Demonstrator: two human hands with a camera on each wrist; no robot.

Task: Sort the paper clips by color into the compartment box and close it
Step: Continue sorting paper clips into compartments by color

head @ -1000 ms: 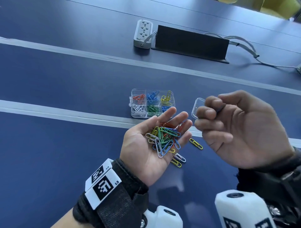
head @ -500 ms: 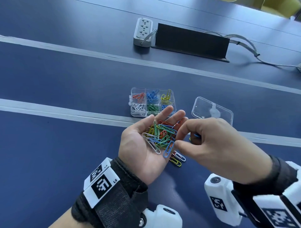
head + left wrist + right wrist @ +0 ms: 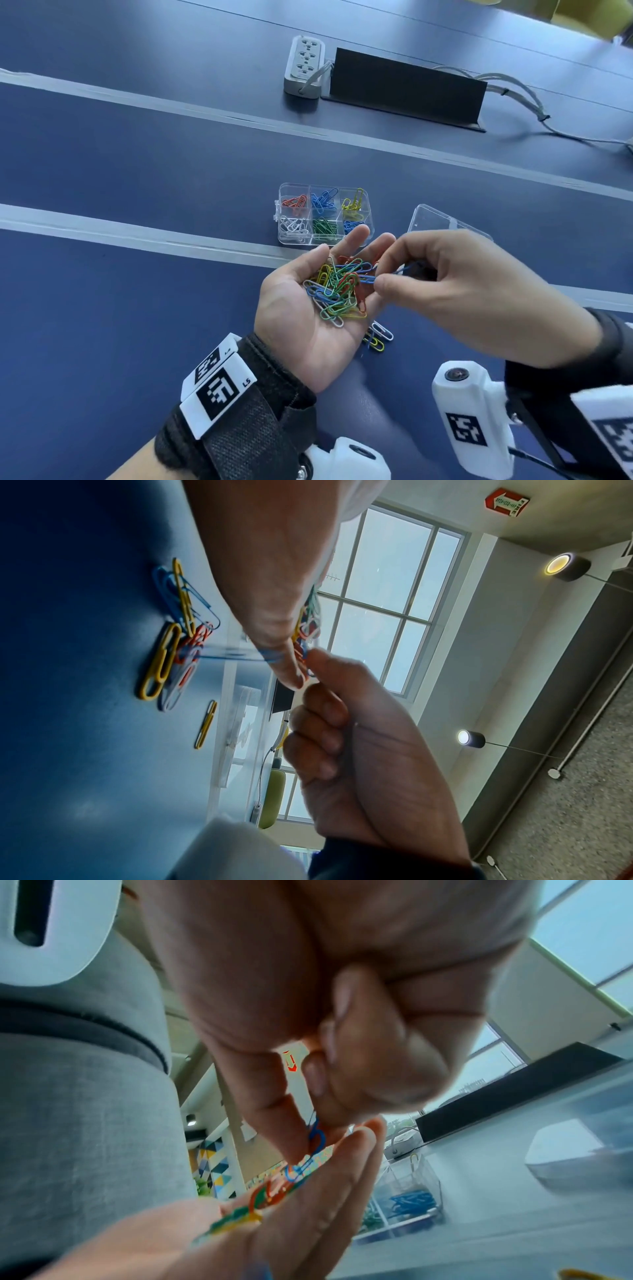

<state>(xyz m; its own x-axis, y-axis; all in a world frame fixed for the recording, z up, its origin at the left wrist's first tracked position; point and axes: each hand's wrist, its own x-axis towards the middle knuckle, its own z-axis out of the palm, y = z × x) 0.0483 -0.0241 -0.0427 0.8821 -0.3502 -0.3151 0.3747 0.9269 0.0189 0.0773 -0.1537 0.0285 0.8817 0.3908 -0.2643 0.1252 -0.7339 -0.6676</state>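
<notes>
My left hand (image 3: 308,308) lies palm up above the blue table, cupping a pile of mixed coloured paper clips (image 3: 337,291). My right hand (image 3: 383,277) reaches into that pile from the right and pinches a blue paper clip (image 3: 368,279) between thumb and forefinger; the same blue paper clip (image 3: 316,1138) shows in the right wrist view. The clear compartment box (image 3: 323,214) stands open just beyond my fingers, with red, blue, yellow, white and green clips sorted in its cells. Its loose clear lid (image 3: 442,222) lies to the right, partly hidden by my right hand.
A few loose clips (image 3: 378,337) lie on the table under my left hand, more loose clips (image 3: 174,631) showing in the left wrist view. A white power strip (image 3: 303,65) and a black cable flap (image 3: 407,89) sit at the far side. Pale seams (image 3: 137,236) cross the table.
My right hand came down from the right, where it was raised, to my left palm and closed thumb and forefinger on a blue clip. The left hand stayed cupped in place.
</notes>
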